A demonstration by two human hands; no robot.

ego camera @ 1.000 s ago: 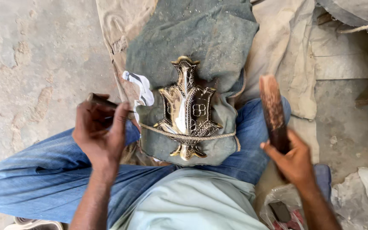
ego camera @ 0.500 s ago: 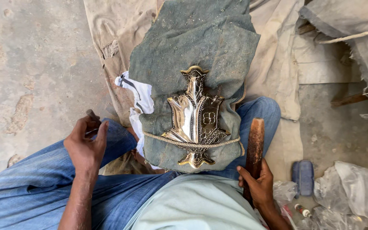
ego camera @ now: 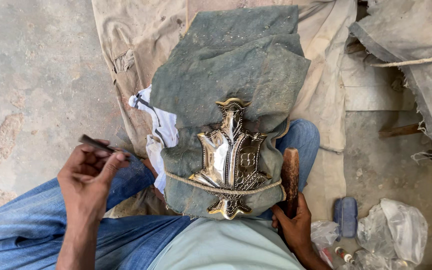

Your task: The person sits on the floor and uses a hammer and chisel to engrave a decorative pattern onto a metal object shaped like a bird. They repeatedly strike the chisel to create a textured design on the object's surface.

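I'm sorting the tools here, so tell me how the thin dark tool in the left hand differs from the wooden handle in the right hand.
The thin dark metal tool is slim and blackish; the thick brown wooden handle is stout and reddish-brown. The tool lies slanted, pinched in the fingers of the left hand; the handle stands nearly upright, gripped at its lower end by the right hand. Both flank the shiny brass ornament.

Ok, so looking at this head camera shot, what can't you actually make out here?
- Thin dark tool in the left hand: its near end is hidden under the fingers, its tip too small to tell.
- Wooden handle in the right hand: the lower end is covered by the grip.
- Brass ornament: the cord and grey cloth hide what is underneath.
- Small bottles: cut off by the bottom edge.
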